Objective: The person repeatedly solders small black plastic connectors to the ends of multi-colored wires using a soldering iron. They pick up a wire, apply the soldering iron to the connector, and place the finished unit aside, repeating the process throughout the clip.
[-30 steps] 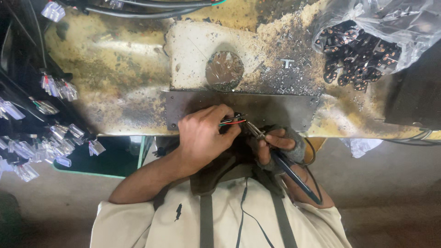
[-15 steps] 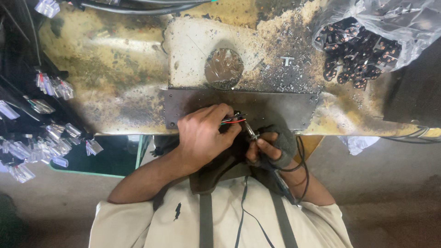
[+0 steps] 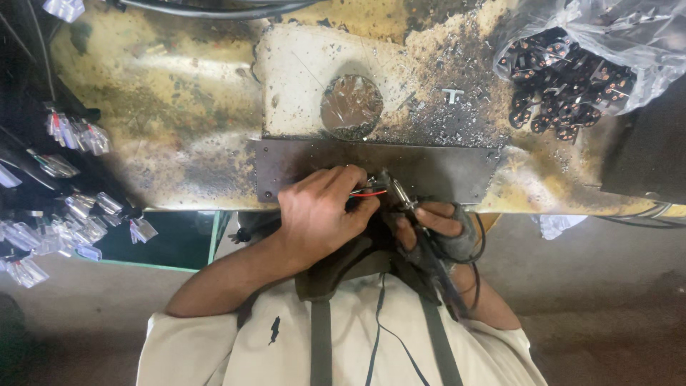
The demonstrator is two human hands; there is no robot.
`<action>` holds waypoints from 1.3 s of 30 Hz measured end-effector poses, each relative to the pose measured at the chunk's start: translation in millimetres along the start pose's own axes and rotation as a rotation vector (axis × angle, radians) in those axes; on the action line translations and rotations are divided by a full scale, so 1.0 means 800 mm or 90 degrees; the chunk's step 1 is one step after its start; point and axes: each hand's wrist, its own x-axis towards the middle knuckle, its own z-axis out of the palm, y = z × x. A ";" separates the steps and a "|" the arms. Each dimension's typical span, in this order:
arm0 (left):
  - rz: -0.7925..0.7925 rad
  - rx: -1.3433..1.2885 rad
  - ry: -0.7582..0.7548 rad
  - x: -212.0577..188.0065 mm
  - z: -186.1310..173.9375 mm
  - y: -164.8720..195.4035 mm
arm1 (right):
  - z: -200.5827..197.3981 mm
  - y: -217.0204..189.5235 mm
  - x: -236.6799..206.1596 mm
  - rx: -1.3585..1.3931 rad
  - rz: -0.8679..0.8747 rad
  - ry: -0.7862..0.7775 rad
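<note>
Wires (image 3: 368, 191), red and black, are pinched in my left hand (image 3: 321, 214), whose grip is closed tight around them with the fingers curled and the thumb underneath. The wire ends stick out just to the right of that grip, at the near edge of the dark metal plate (image 3: 429, 168) on the worktop (image 3: 164, 136).

My right hand (image 3: 436, 225) has its grip closed around the handle of a soldering iron (image 3: 418, 229). The iron's tip (image 3: 389, 184) points up and left from that grip and meets the wire ends; whether it touches them I cannot tell. A black cord (image 3: 471, 250) loops around the right hand.

Beyond both grips, past the plate, lies a round patch of solder residue (image 3: 350, 107) on a pale, scorched board (image 3: 300, 71). Far to the upper right of the right grip sits a clear plastic bag (image 3: 607, 36) holding small black parts (image 3: 564, 86). Well to the left of the left grip hang small clear packets (image 3: 71, 132) along the worktop edge.
</note>
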 end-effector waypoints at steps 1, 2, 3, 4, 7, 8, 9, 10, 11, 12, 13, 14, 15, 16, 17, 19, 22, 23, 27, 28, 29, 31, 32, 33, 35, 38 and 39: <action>0.002 0.002 -0.004 0.000 0.000 -0.001 | -0.003 -0.003 -0.001 -0.016 0.012 -0.045; -0.001 0.000 -0.004 -0.001 0.001 -0.002 | -0.005 -0.006 -0.001 -0.039 0.020 -0.091; -0.004 -0.002 -0.005 -0.001 0.001 -0.003 | -0.007 -0.010 0.000 -0.066 0.019 -0.122; -0.006 -0.004 -0.007 -0.001 0.001 -0.003 | -0.008 -0.014 0.001 -0.145 -0.021 -0.118; 0.000 -0.015 -0.008 -0.001 0.002 -0.004 | -0.011 -0.027 0.009 -0.318 -0.100 -0.098; 0.001 -0.009 -0.002 -0.001 0.002 -0.003 | -0.012 -0.030 0.013 -0.329 -0.114 -0.104; 0.001 -0.002 0.004 -0.001 0.002 -0.002 | -0.011 -0.033 0.018 -0.340 -0.129 -0.110; 0.002 0.004 0.010 -0.002 0.002 -0.002 | -0.010 -0.036 0.022 -0.340 -0.137 -0.107; 0.002 0.001 0.011 -0.002 0.002 -0.002 | -0.008 -0.038 0.027 -0.341 -0.146 -0.105; 0.001 -0.002 0.011 -0.002 0.002 -0.002 | -0.006 -0.041 0.032 -0.341 -0.155 -0.102; 0.000 -0.005 0.010 -0.002 0.002 -0.002 | -0.005 -0.044 0.036 -0.344 -0.148 -0.109; 0.001 -0.002 0.009 -0.003 0.002 -0.002 | -0.005 -0.046 0.040 -0.346 -0.141 -0.117; 0.002 0.001 0.007 -0.003 0.002 -0.002 | -0.006 -0.048 0.044 -0.348 -0.134 -0.124; 0.002 0.005 0.004 -0.003 0.003 -0.003 | -0.008 -0.050 0.047 -0.354 -0.151 -0.151; 0.003 0.004 0.009 -0.003 0.003 -0.003 | -0.011 -0.051 0.050 -0.359 -0.167 -0.179; 0.004 0.001 0.015 -0.005 0.005 -0.002 | -0.016 -0.053 0.054 -0.347 -0.146 -0.234; 0.003 0.016 0.006 -0.005 0.006 -0.002 | -0.021 -0.055 0.056 -0.264 -0.053 -0.241; 0.007 0.012 0.005 -0.005 0.006 -0.002 | -0.019 -0.053 0.056 -0.205 -0.034 -0.210; -0.002 0.017 -0.008 -0.004 0.003 -0.001 | -0.003 -0.037 0.058 0.142 0.005 0.009; -0.007 0.022 -0.016 -0.004 0.003 -0.001 | 0.001 -0.033 0.057 0.143 0.019 0.002; -0.006 0.025 -0.019 -0.003 0.003 -0.001 | 0.005 -0.029 0.055 0.143 0.033 -0.003; -0.004 0.030 -0.026 -0.003 0.003 -0.001 | 0.010 -0.022 0.051 0.122 0.104 -0.027; -0.001 0.026 -0.026 -0.003 0.003 -0.001 | 0.013 -0.020 0.048 0.101 0.164 -0.047; 0.004 0.022 -0.024 -0.003 0.003 -0.001 | 0.015 -0.016 0.046 0.080 0.222 -0.067; 0.008 0.014 -0.019 -0.004 0.003 -0.001 | 0.017 -0.012 0.043 0.035 0.338 -0.116; 0.012 0.016 -0.011 -0.004 0.003 -0.002 | 0.015 -0.010 0.041 0.108 0.304 -0.092; 0.011 0.024 -0.011 -0.005 0.003 -0.002 | 0.013 -0.012 0.041 0.158 0.258 -0.067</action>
